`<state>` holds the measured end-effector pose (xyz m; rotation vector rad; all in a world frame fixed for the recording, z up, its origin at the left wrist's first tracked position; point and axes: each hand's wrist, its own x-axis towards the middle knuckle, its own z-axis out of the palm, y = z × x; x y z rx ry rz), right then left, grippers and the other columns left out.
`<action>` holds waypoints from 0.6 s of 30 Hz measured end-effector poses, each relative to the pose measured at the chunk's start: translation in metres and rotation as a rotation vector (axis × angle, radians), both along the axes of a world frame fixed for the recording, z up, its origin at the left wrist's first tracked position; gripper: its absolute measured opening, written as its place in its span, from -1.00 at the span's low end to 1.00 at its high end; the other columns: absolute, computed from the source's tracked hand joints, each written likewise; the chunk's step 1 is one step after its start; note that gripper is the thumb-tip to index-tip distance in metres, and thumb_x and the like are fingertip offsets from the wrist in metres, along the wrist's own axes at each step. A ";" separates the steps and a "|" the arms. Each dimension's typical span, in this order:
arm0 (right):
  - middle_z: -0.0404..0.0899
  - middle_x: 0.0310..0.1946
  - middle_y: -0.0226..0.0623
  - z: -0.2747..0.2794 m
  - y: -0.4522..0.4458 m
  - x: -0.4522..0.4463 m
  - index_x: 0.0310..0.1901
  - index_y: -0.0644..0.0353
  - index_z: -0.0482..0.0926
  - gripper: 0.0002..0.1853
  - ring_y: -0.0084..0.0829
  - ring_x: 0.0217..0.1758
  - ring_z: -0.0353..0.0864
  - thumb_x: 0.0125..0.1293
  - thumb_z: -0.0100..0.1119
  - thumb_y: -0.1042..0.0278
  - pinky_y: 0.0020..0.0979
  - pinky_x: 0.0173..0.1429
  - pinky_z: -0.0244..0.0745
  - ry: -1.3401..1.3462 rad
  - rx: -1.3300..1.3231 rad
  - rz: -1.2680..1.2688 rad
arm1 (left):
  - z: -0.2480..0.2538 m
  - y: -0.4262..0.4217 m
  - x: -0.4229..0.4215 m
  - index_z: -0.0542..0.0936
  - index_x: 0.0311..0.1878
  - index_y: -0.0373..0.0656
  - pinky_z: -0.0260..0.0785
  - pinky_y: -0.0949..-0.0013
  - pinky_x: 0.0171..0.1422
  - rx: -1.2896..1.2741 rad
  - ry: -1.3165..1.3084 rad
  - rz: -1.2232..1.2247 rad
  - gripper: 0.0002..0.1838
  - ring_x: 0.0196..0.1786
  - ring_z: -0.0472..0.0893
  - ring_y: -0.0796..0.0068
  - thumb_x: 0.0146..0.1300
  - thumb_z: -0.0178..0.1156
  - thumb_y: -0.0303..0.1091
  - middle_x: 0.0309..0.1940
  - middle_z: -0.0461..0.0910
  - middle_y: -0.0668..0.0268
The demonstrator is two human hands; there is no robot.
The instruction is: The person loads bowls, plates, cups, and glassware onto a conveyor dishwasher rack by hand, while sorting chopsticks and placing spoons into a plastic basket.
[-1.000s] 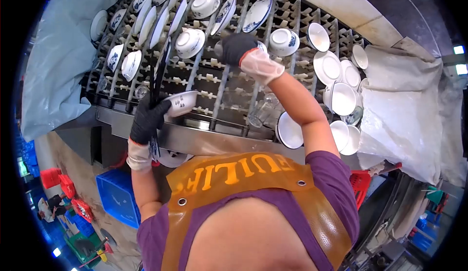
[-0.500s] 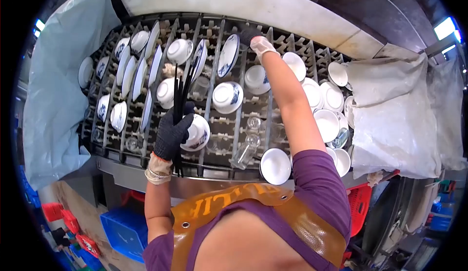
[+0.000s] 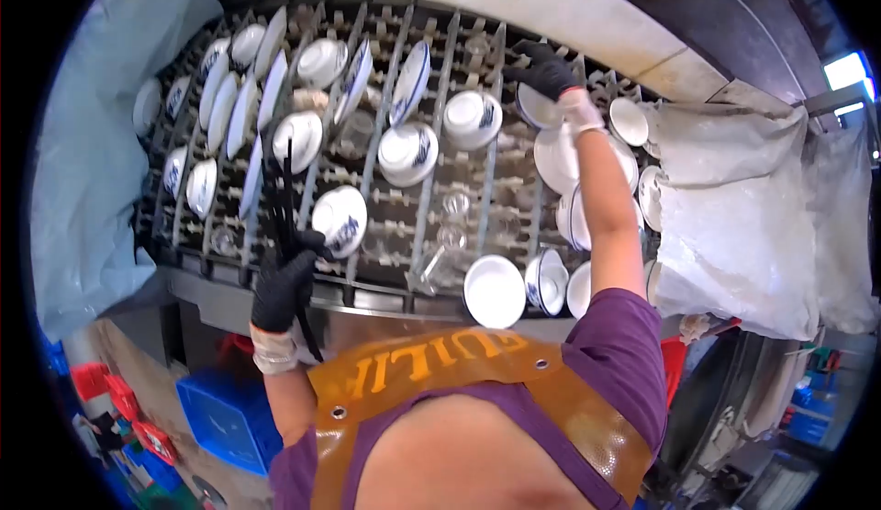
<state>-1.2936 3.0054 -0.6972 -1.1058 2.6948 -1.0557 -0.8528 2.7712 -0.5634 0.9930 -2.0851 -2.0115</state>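
Observation:
My left hand (image 3: 283, 290), in a black knit glove, is closed around a bundle of black chopsticks (image 3: 283, 202) held upright over the front edge of the rack. Just right of it leans a blue-patterned bowl (image 3: 340, 222). My right hand (image 3: 546, 74), also gloved in black, reaches to the far right part of the rack. Its fingers stretch out to the left, with nothing visible in them. Close below it lies a white bowl (image 3: 539, 108), partly covered by the hand. More white bowls (image 3: 558, 159) lie overlapping under my right forearm.
The pegged conveyor rack (image 3: 425, 225) carries slanted plates (image 3: 244, 113), upturned bowls (image 3: 407, 154) and clear glasses (image 3: 448, 251). Plastic curtains hang at the left (image 3: 92, 198) and right (image 3: 734, 225). A blue crate (image 3: 229, 418) stands on the floor at lower left.
My right hand has moved right, from beside the oval plate to above the white bowl. My left hand keeps the chopsticks and has shifted slightly left. The dishes appear shifted left and up.

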 end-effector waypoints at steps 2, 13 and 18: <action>0.54 -0.07 -0.10 -0.078 0.030 -0.046 -0.01 0.09 0.51 -0.37 -0.12 0.03 0.48 -0.09 0.28 -0.14 -0.25 0.13 0.34 -0.033 0.170 0.072 | 0.015 0.011 -0.009 0.57 -0.16 -0.18 0.05 0.61 -0.63 -0.105 -0.222 -0.004 -0.78 -0.70 0.24 0.74 0.16 0.14 -0.31 -0.50 0.53 0.44; 0.59 -0.35 -0.24 -0.001 0.021 0.111 -0.22 -0.02 0.59 -0.81 -0.19 -0.28 0.59 0.15 0.06 0.24 -0.27 -0.21 0.47 0.364 0.182 0.255 | -0.080 0.016 -0.070 0.36 0.08 -0.18 0.41 0.24 -0.31 -0.734 -0.293 -0.758 -0.33 -0.38 0.58 0.22 -0.18 0.36 -0.29 -0.34 0.56 0.06; 0.43 0.01 -0.22 0.022 0.009 0.237 0.04 -0.03 0.45 -0.43 -0.18 0.01 0.47 -0.13 0.18 0.57 -0.28 -0.01 0.45 0.132 0.096 0.815 | -0.096 0.023 -0.078 0.36 -0.02 -0.18 0.39 0.14 -0.13 -0.812 -0.383 -0.876 -0.33 -0.20 0.56 0.02 -0.27 0.42 -0.26 -0.27 0.54 0.00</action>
